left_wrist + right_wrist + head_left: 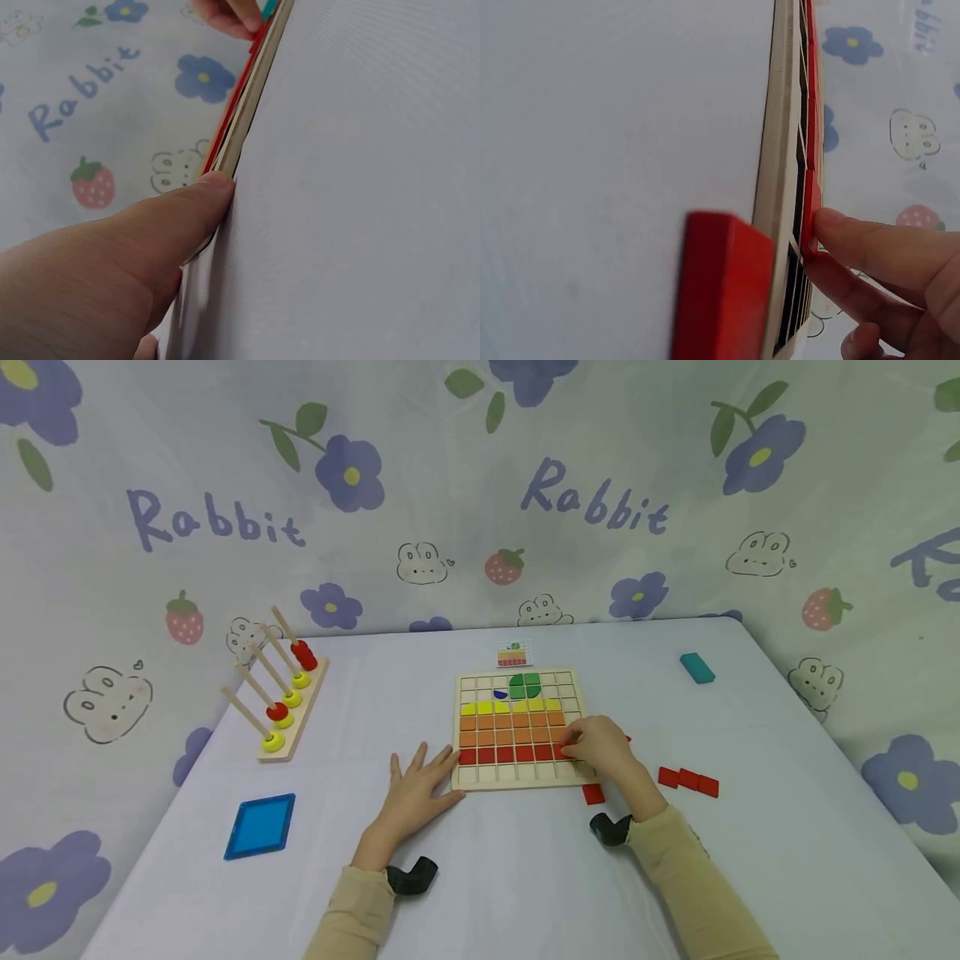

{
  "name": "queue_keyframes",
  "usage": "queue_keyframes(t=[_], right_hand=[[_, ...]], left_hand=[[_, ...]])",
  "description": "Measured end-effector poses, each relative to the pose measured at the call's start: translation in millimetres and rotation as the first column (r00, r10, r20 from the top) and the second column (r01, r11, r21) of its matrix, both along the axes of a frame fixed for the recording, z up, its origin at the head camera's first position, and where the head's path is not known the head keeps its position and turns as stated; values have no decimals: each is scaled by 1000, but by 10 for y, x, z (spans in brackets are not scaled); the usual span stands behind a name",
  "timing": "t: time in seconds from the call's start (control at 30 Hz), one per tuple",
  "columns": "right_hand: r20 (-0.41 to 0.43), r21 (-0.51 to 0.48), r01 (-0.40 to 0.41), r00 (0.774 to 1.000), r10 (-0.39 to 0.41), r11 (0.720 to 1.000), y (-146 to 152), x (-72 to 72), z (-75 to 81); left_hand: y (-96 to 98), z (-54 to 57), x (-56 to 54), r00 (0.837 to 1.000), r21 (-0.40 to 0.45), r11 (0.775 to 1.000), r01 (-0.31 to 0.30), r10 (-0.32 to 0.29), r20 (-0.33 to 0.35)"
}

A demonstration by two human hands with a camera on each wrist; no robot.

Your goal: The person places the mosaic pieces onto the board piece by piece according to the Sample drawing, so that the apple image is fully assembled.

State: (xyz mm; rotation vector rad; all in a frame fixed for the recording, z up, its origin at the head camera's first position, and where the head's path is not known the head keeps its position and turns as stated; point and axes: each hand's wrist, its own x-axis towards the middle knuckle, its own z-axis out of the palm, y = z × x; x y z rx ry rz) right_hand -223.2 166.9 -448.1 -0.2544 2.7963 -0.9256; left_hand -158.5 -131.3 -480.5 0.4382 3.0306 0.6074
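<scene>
A wooden grid board [517,774] lies flat, filled with rows of red, orange and yellow tiles and a few green and blue pieces above them. At the right end of the red row, my right hand [603,747] pinches a square red tile [810,214] between thumb and fingertip, right at its grid cell. My left hand [416,793] lies with fingers spread beside the board's lower left corner, the thumb [214,184] against the frame. Close to the lower right corner rests a loose red tile [593,794].
Several red tiles [688,781] lie to the right, a teal block [697,668] behind them. A small picture card [513,653] sits beyond the board. On the left are a bead-and-peg stand [303,714] and a blue square tray [260,827].
</scene>
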Motion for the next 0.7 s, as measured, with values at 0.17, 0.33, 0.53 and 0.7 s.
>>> queue_keyframes(t=[0.17,0.33,0.53,0.7], right_hand=[[-22,13,-37,999,38,999,20,32,6],[-4,0,-20,1000,20,1000,93,70,88],[-17,-28,113,993,-113,993,377,48,157],[-17,-44,200,979,-201,979,640,34,130]], left_hand=[[-3,4,7,1000,3,1000,0,0,1],[-9,-5,7,1000,-2,1000,-5,5,13],[-6,5,5,1000,0,1000,2,-2,11],[-4,19,4,1000,1,1000,5,-5,6]])
